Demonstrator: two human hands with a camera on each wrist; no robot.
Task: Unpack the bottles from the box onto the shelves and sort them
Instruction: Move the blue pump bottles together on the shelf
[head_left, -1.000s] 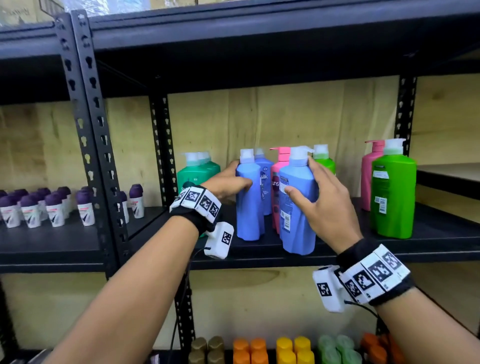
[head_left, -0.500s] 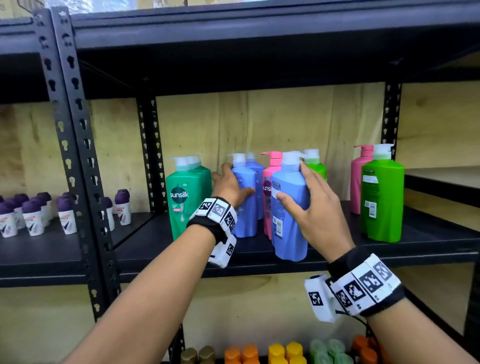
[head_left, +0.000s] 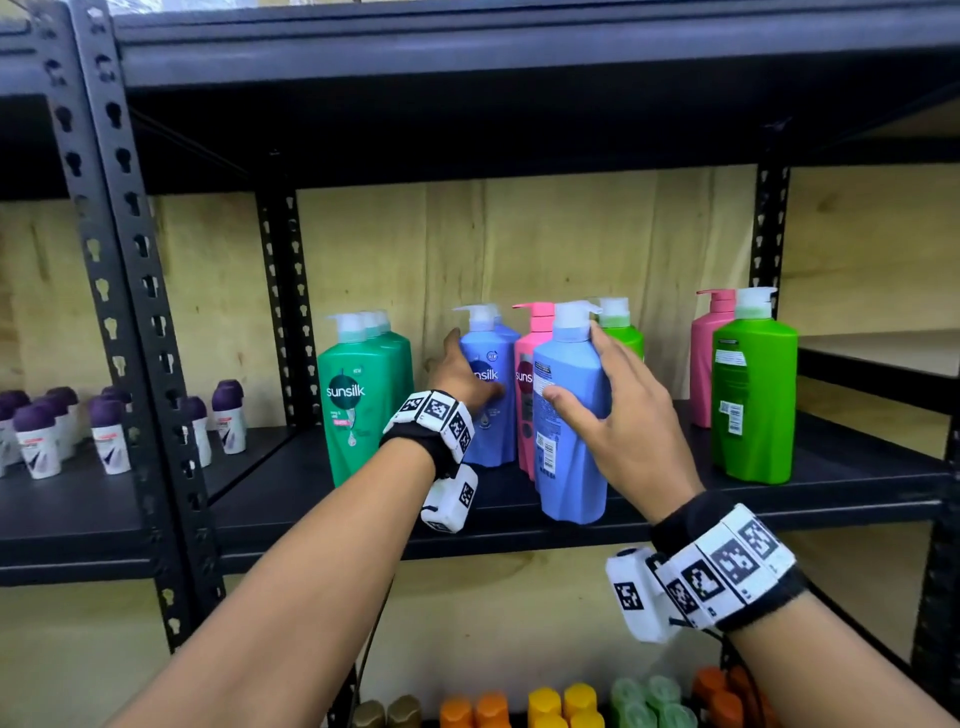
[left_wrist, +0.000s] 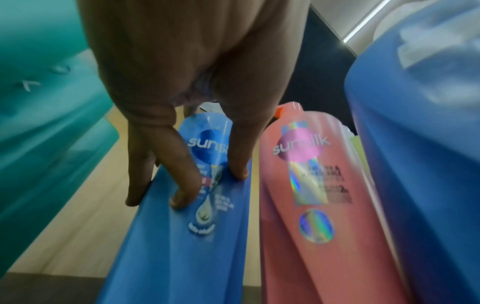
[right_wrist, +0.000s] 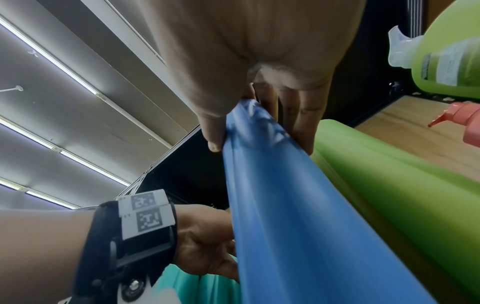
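Two blue pump bottles stand on the middle shelf (head_left: 519, 538). My left hand (head_left: 467, 371) grips the rear blue bottle (head_left: 493, 431), label to the front; in the left wrist view its fingers (left_wrist: 182, 195) and thumb clasp the bottle (left_wrist: 182, 246). My right hand (head_left: 574, 364) grips the front blue bottle (head_left: 571, 467) near the shelf's front edge, back label towards me. The right wrist view has that bottle (right_wrist: 298, 226) between thumb and fingers. A pink bottle (head_left: 527, 374) stands between the two. No box is in view.
Teal bottles (head_left: 353, 405) stand in a row to the left, a lime bottle (head_left: 623, 338) behind. To the right stand a pink bottle (head_left: 704, 364) and a lime one (head_left: 753, 405). Small purple-capped bottles (head_left: 109, 431) fill the left bay. Coloured caps (head_left: 561, 701) line the lower shelf.
The rear blue bottle in my left hand has gone further back, and its label now faces front. My right hand keeps its hold on the front blue bottle.
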